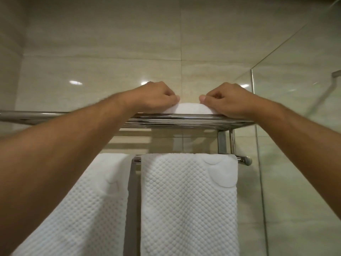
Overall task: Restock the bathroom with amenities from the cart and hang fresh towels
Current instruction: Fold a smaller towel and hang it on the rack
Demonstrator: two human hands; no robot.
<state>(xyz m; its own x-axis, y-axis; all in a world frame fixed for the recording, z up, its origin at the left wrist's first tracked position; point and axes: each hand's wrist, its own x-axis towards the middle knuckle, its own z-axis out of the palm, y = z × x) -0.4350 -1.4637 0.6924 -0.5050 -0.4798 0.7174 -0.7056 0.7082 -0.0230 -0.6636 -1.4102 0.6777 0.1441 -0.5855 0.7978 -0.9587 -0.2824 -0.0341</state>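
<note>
Beige marble-look wall tiles fill the view ahead of us, with a glass shower panel at the right and a chrome towel rack fixed to the wall. We have both arms raised and stretched forward to the rack's top shelf, wrists level with it and knuckles up. On that shelf lies a folded white towel, of which only the bulging front edge shows between our hands. Our left hand has its fingers curled and its thumb tucked against the towel's left end; our right hand mirrors it at the right end, so each pinches the cloth. Two waffle-textured towels already hang from the lower bar, one at the left and one at the right. We judge the folded towel light, soft and floppy, neither slippery nor fragile; it will sag if lifted by one end, so holding both ends near the fold and sliding it flat on the bars should keep it neat
</note>
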